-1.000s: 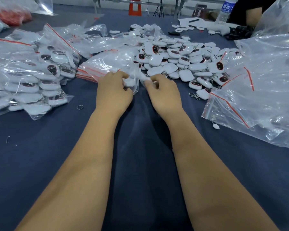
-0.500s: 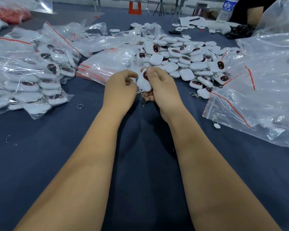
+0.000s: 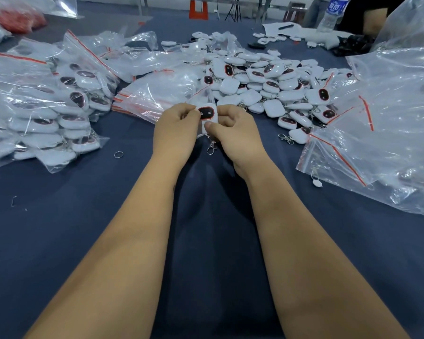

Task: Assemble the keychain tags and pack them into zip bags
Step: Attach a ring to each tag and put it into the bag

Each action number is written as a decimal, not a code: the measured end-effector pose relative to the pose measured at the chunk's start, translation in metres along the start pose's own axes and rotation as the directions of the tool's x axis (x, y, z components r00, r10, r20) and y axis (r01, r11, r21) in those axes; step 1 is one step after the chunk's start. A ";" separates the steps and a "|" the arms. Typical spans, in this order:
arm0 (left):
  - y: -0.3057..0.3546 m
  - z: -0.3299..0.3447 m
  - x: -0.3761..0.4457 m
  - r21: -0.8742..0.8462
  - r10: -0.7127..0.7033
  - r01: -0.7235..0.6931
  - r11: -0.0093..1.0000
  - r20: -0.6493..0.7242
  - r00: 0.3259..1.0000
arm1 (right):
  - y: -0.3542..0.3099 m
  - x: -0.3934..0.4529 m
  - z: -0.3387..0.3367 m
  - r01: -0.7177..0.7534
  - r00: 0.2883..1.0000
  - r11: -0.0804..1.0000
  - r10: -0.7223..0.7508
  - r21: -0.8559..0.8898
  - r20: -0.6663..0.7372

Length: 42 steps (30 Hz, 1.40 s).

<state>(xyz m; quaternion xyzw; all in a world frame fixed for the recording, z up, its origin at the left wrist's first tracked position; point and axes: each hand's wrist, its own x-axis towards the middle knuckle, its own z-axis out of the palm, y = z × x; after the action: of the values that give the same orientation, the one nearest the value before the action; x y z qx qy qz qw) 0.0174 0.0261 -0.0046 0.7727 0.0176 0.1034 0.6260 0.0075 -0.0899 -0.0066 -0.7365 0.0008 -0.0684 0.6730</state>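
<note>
The tag [image 3: 207, 113], white with a dark oval face ringed in red, sits between the two hands, raised above the blue-covered bench [image 3: 59, 241] just in front of the loose pile of tags [image 3: 262, 81]. The left hand [image 3: 175, 129] is on the tag's left edge and the right hand [image 3: 235, 133] is on its right edge and lower end. A metal clasp [image 3: 210, 148] hangs below the tag, between the wrists. A thin clear film appears to rise from the tag's top edge; whether the tag is already inside a zip bag cannot be told. The lower part of the tag is hidden behind the right thumb, and the link between tag and clasp is hard to make out. The left hand has its fingers curled, with the fingertips pinching the left side of the tag. The right hand has its fingers curled, with the thumb pressed on the lower front of the tag. Filled zip bags [image 3: 47, 113] lie in a heap to the left. A stack of flat zip bags [image 3: 157, 94] lies just beyond the left hand. Large clear bags [image 3: 382, 123] cover the right side and are cut off by the frame edge. A loose ring [image 3: 118, 154] lies on the bench to the left of the left wrist.
</note>
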 end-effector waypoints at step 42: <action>-0.001 0.006 -0.008 -0.035 0.056 -0.054 0.998 0.055 0.997 | -0.004 -0.003 -0.003 -0.033 0.998 0.998 0.030 0.048 0.056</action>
<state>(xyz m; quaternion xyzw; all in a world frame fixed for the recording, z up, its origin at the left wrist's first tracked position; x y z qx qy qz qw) 0.0105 0.0196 -0.0073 0.7650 -0.0229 0.0993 0.6359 0.0044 -0.0920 -0.0026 -0.7214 -0.0078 -0.0375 0.6914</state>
